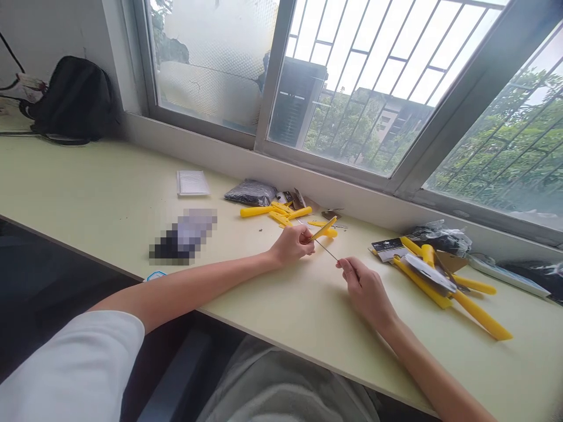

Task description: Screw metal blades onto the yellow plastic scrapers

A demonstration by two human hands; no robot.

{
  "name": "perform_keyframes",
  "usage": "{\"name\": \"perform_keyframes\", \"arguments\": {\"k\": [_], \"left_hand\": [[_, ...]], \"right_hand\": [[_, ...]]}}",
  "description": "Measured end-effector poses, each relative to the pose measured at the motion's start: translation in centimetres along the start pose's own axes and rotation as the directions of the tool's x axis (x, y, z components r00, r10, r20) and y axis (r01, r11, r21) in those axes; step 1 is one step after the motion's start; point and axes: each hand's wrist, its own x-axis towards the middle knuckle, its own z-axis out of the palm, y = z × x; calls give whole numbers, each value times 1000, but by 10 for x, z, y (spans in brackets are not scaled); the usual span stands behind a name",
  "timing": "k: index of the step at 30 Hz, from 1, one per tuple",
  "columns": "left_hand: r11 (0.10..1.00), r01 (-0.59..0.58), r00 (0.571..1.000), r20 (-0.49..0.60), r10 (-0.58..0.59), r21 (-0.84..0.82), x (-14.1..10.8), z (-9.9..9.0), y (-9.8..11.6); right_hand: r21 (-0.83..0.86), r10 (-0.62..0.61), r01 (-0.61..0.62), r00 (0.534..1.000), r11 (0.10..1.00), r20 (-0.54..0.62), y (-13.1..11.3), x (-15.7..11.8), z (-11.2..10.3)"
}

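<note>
My left hand (pixel 294 245) is closed around a flat yellow piece (pixel 324 227), pinching it between thumb and fingers. A thin metal rod (pixel 326 250) slants down from that piece to my right hand (pixel 361 282), whose fingertips grip its near end. Whether the rod is fixed to the yellow piece or only touches it, I cannot tell. Just beyond my left hand lie several yellow plastic parts (pixel 257 211), some like round handles. To the right of my right hand is a pile of yellow-handled tools (pixel 481 313) with a shiny metal blade (pixel 428 272) on top.
Along the window side are a grey plastic-wrapped packet (pixel 251 192), a white square packet (pixel 192 183) and a black printed card (pixel 389 249). A blurred-out object (pixel 182 237) lies left of my arm. A black backpack (pixel 73 99) stands at the far left of the table (pixel 88 193).
</note>
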Motion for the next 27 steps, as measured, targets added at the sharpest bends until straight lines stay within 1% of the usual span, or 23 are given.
{"name": "perform_keyframes", "arguments": {"k": [5,11,19,22,27], "left_hand": [[1000,-1,1000,11,1,1,0,0,1],[1000,-6,1000,5,6,14,-1,0,2],[1000,-2,1000,7,2,12,0,0,2],[1000,-7,1000,0,7,11,0,0,1],[1000,-7,1000,-6,7,9,0,0,3]], "right_hand": [[74,54,-55,998,996,7,-3,-1,2],[12,14,-14,1000,1000,14,1,2,1],[88,16,-14,1000,996,-21,1,2,4],[82,-4,4,1000,997,-2,0,2,3],[66,7,-9,1000,998,30,-3,3,3]]}}
